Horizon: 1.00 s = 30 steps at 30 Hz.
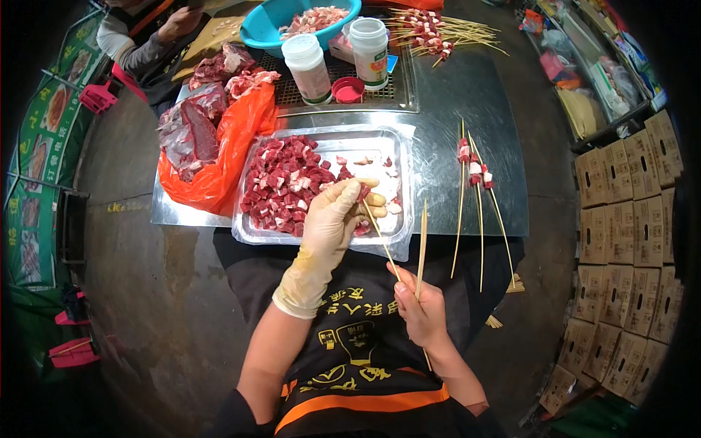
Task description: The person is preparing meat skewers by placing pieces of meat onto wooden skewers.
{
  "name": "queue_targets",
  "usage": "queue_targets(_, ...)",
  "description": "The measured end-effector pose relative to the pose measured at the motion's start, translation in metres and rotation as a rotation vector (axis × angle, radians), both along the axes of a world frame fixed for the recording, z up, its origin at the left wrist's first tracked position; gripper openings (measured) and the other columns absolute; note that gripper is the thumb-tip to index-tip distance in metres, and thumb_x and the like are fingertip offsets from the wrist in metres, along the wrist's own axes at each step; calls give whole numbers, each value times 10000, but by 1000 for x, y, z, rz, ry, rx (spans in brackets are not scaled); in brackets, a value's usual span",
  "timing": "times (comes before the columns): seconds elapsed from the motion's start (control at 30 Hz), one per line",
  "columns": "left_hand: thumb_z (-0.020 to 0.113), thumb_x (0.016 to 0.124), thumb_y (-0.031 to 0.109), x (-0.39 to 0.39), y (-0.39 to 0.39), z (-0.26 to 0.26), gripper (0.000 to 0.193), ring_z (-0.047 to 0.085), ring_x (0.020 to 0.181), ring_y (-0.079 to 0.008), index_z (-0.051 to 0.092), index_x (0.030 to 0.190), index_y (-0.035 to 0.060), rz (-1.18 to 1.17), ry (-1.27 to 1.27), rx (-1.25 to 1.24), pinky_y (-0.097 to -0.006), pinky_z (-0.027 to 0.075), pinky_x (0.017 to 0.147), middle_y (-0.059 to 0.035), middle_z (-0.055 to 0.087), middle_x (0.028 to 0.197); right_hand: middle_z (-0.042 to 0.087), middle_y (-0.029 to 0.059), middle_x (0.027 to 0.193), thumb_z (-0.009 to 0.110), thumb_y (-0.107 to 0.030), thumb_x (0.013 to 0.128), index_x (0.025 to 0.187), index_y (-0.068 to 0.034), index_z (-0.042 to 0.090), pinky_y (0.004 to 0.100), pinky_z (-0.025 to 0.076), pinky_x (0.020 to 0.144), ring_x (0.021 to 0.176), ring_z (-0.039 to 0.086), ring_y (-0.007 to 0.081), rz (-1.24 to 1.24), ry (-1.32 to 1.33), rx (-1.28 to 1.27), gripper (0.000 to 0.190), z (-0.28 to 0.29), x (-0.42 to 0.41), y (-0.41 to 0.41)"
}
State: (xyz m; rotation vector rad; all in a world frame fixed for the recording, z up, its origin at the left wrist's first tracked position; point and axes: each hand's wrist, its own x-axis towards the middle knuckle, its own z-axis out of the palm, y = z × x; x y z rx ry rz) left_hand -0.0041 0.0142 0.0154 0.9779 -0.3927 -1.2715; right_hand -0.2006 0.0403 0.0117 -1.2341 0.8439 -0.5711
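My left hand, in a pale disposable glove, pinches a red meat cube over the tray. The tip of a bamboo skewer meets that cube; how deep it goes is hidden by the fingers. My bare right hand grips this skewer near its lower end, along with a few spare bamboo skewers held upright in the palm. Beneath the left hand lies a plastic-lined metal tray, its left side heaped with diced red meat and fat. Three threaded skewers rest right of the tray.
Large raw meat pieces sit on an orange plastic bag at the left. Behind stand two white plastic jars, a red lid, a blue basin and piled skewers. Cardboard boxes are stacked right; another person's hand shows upper left.
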Motion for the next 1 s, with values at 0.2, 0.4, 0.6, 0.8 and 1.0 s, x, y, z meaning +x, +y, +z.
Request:
queue_targets(0.2,518,898,211,-14,3,5,265,624,683,-183,592,950,-38,67,-86,42,-277,510,653,-118,635,774,621,146,760,439,-139,915,1112,45,558,299,459,594,588,584,194,-32,198,-355,294,6,0,6)
queue_targets(0.4,552,877,196,-27,15,-3,262,637,696,-190,605,907,-59,-108,-36,65,-290,518,653,-131,645,780,633,201,872,447,-128,903,1102,49,560,305,474,675,736,635,266,-54,262,-325,290,11,8,7)
queue_targets(0.6,433,924,351,-23,11,-3,478,618,805,-215,475,1159,-64,7,106,-13,-304,491,724,-193,613,969,633,202,890,445,-126,901,1099,52,561,298,474,677,753,634,272,-63,211,-342,291,11,5,2)
queue_targets(0.8,457,918,320,-13,5,2,403,633,741,-217,517,1113,-28,75,-7,-78,-308,499,662,-188,629,909,532,93,710,459,-115,891,1114,36,566,251,400,557,607,511,154,-68,191,-388,289,8,9,6)
queue_targets(1.0,524,892,254,-20,4,1,329,638,711,-206,547,1073,-19,90,122,-120,-305,510,665,-165,640,883,412,-34,554,469,-106,890,1134,25,565,197,309,436,469,365,23,-86,164,-301,293,11,6,11)
